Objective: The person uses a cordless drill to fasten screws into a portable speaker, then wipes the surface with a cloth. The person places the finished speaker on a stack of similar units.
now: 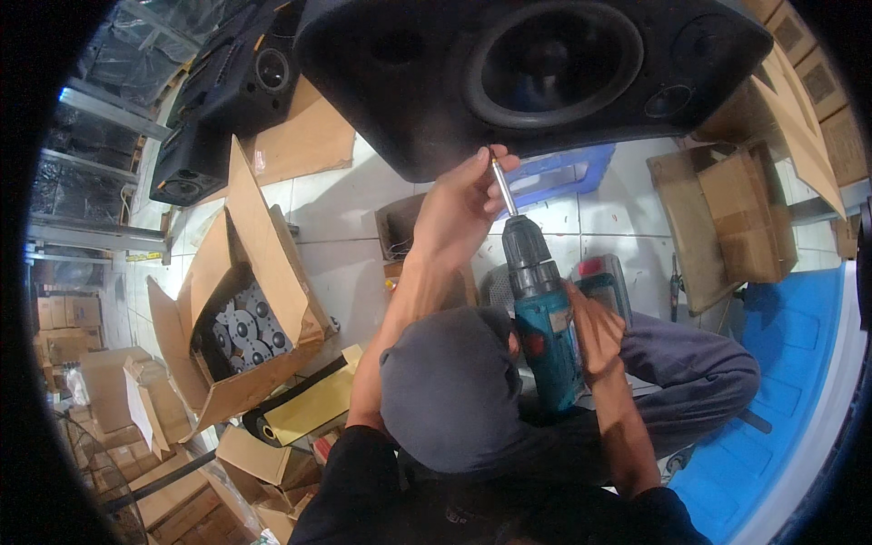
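Observation:
A large black speaker cabinet (436,100) with a round woofer opening fills the top of the view. My right hand (595,331) grips the handle of a teal cordless drill (545,318) that points up at the cabinet's lower edge. My left hand (459,209) is raised beside the drill's long silver bit (502,186), with thumb and fingertips pinched around the tip where it meets the cabinet. Whatever sits at the tip is too small to see. A grey hood and dark sleeves cover the lower middle.
An open cardboard box (263,263) holding several round black speaker parts stands at the left. More black speaker cabinets (227,91) lie at the upper left. A blue crate (563,173), cardboard boxes (736,218) and a blue sheet (781,381) are on the right, on the white tiled floor.

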`<act>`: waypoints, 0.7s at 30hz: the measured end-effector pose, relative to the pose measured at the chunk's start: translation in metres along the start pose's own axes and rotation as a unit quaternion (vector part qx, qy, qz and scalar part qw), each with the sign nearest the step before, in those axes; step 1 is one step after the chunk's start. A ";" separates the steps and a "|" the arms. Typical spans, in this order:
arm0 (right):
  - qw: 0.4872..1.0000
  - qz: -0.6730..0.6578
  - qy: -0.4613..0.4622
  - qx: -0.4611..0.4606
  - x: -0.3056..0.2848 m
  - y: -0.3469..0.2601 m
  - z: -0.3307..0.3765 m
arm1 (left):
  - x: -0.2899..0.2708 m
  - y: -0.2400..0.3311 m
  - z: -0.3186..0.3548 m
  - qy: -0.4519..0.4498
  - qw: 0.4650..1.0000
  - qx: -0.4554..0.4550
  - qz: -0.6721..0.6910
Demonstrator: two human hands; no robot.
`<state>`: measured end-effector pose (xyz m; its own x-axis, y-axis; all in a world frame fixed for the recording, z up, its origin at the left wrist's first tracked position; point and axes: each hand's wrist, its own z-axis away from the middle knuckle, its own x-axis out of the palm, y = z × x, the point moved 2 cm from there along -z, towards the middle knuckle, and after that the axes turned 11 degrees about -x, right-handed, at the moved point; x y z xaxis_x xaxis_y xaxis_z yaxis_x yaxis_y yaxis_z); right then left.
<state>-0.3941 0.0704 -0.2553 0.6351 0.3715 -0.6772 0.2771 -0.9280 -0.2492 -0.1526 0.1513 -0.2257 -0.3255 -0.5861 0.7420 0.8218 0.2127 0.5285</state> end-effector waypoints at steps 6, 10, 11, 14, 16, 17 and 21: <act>0.995 -0.042 -0.069 0.060 0.025 0.021 0.023 | 0.005 0.006 -0.016 -0.001 1.000 -0.017 0.015; 0.981 -0.076 -0.106 0.144 0.038 0.024 0.037 | 0.002 0.004 -0.020 0.010 1.000 -0.015 0.011; 0.979 -0.078 -0.108 0.153 0.038 0.025 0.039 | 0.001 0.004 -0.021 0.004 1.000 -0.013 0.009; 0.972 -0.090 -0.119 0.180 0.040 0.026 0.044 | -0.001 0.006 -0.024 -0.026 1.000 -0.009 0.002; 0.974 -0.087 -0.131 0.161 0.043 0.027 0.046 | -0.002 0.007 -0.024 -0.034 0.999 -0.007 -0.001; 0.964 -0.122 -0.139 0.190 0.045 0.029 0.047 | -0.002 0.008 -0.024 -0.030 1.000 -0.006 -0.001; 0.974 -0.123 -0.114 0.151 0.047 0.027 0.041 | 0.000 0.009 -0.023 -0.002 1.000 0.001 -0.007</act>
<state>-0.3862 0.0612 -0.3218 0.3897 0.5993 -0.6993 0.1531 -0.7909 -0.5925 -0.1348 0.1346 -0.2306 -0.3390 -0.5867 0.7355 0.8162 0.2054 0.5401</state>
